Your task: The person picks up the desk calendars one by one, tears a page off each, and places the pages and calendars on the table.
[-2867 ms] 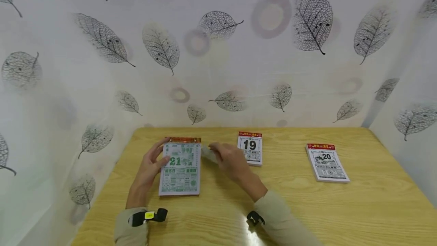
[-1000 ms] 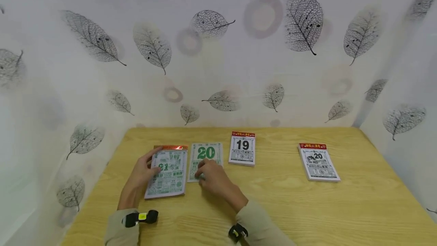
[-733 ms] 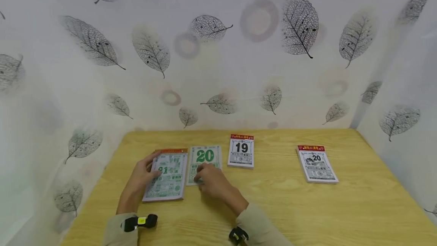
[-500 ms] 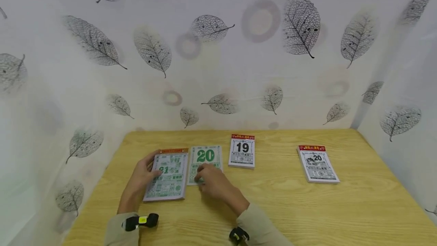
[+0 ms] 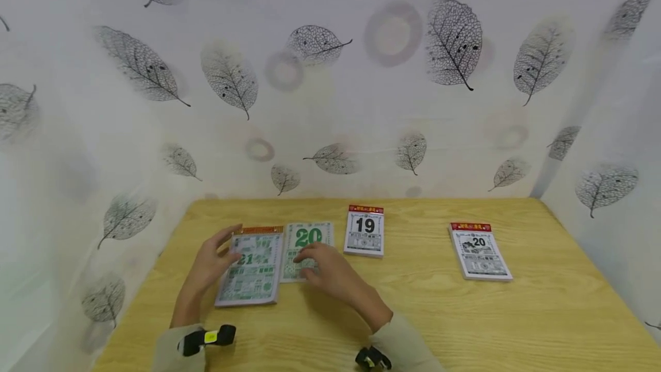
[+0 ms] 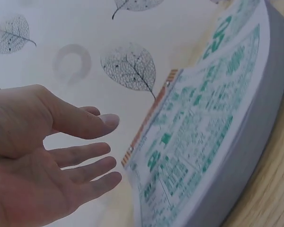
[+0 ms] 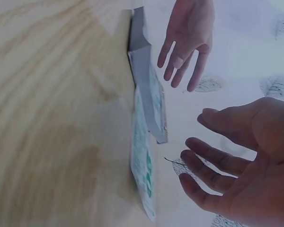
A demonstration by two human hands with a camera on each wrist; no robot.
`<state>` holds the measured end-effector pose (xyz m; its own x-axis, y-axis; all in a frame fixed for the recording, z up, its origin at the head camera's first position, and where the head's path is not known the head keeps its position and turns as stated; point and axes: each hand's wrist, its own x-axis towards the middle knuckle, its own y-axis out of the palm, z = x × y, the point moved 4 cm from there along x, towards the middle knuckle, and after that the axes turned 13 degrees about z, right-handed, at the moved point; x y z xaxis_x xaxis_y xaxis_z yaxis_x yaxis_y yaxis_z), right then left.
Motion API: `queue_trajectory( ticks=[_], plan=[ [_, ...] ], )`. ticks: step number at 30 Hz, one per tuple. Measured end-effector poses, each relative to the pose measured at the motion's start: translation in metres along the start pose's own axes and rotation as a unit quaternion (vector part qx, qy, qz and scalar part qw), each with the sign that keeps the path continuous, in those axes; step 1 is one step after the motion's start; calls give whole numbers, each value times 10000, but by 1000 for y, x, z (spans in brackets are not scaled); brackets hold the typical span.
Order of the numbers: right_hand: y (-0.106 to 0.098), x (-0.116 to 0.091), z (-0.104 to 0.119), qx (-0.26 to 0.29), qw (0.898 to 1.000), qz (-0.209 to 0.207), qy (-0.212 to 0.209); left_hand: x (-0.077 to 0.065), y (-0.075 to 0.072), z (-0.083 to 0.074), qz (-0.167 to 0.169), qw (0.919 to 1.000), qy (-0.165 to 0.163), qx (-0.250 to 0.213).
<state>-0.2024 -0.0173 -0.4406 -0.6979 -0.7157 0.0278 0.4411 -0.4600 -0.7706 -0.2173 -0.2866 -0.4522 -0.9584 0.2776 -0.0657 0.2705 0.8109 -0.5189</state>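
Note:
A thick tear-off calendar pad (image 5: 253,283) with green print, the number 21 and an orange top strip lies on the left of the table. Beside it on the right is a loose calendar sheet (image 5: 308,236) showing a green 20. My left hand (image 5: 207,263) hovers at the pad's left edge, and in the left wrist view its spread fingers hold nothing, apart from the pad. Over the sheet's lower right part is my right hand (image 5: 333,273), fingers loosely bent. The right wrist view shows that hand (image 7: 241,165) raised off the sheet (image 7: 141,156), with nothing in it.
A smaller calendar pad (image 5: 364,231) with a red strip and a black 19 lies right of the sheet. Another small pad (image 5: 480,251), reading 20, lies farther right. Behind the wooden table (image 5: 439,326) rises a leaf-patterned backdrop (image 5: 361,102).
Earlier my right hand moved a crumpled-looking sheet away from the pad's right side; it then lay flat beside the pad under my fingers. Now both hands have lifted off, with fingers looser.

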Motion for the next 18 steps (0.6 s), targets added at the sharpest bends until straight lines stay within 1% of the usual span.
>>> queue_trajectory(
  ticks=[2,5,7,9,13,18],
  plan=[
    [-5,-2,2,101,9998,-142,-117,-2,-2,-5,-103,9998,100,124],
    [-12,-6,5,269,9988,-300,-284,-6,-4,-13,-301,9992,99,251],
    [-16,-10,7,371,9977,-399,-397,-8,-4,-19,-447,9985,146,292],
    [-21,-14,8,510,9964,-507,-452,-8,-1,-25,-518,9980,230,271],
    [-34,-23,6,591,9926,-848,-643,-5,8,-38,-558,9969,521,193],
    [-48,-34,2,438,9888,-1172,-819,2,20,-56,-434,9960,779,70]
  ],
)
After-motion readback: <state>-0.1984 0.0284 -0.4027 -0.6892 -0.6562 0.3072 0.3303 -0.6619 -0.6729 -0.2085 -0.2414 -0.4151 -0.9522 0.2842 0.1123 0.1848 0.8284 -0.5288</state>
